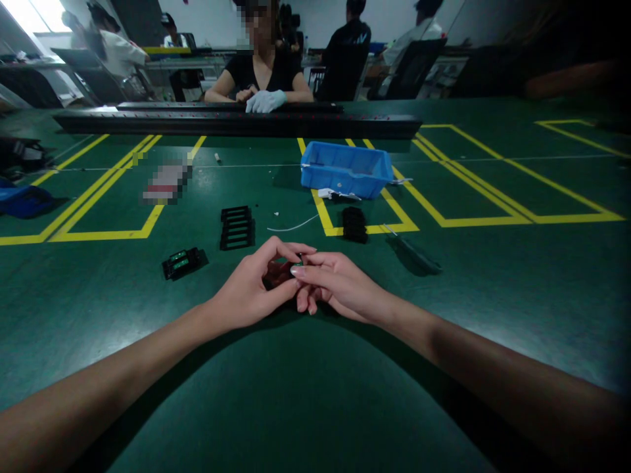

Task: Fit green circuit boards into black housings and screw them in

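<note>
My left hand (pixel 261 282) and my right hand (pixel 340 282) meet over the green table, fingertips together. Between them they pinch a small part with a green face (pixel 297 264), mostly hidden by the fingers; its exact kind does not show. To the left of my left hand lies a black piece with green circuit boards (pixel 181 263). A black slotted frame (pixel 236 227) lies just beyond my left hand, and a black ribbed block (pixel 354 225) beyond my right. A dark screwdriver-like tool (pixel 411 251) rests right of my right hand.
A blue plastic bin (pixel 348 169) stands beyond my hands, with white scraps at its front. A thin white strip (pixel 293 225) lies nearer. Long black rails (pixel 236 123) cross the table's far side, where a person (pixel 266 72) sits, one hand gloved. Yellow tape marks the tabletop.
</note>
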Demonstrator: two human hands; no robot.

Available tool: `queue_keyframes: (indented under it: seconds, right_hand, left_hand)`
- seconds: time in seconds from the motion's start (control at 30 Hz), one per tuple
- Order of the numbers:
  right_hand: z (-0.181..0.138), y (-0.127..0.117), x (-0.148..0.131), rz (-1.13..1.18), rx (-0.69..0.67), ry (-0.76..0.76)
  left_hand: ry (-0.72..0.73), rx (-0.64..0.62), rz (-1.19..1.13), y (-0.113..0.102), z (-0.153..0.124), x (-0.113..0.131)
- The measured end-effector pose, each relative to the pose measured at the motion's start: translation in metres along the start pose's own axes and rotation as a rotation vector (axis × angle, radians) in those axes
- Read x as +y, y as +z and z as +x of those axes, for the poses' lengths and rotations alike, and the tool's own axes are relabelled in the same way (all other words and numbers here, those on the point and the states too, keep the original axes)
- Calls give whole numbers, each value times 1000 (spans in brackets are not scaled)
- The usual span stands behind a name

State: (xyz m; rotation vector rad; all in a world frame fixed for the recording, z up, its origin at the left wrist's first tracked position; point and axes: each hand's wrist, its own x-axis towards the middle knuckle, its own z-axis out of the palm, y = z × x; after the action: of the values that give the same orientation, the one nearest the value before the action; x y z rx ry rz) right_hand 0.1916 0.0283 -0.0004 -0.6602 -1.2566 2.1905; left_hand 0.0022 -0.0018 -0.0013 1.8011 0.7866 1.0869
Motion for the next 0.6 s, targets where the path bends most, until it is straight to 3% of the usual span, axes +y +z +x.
queue_keyframes:
  seconds: [0.6]
  right_hand:
    - [1, -2, -4, 69, -43, 77]
  left_hand:
    - [43, 24, 92, 4, 0, 1]
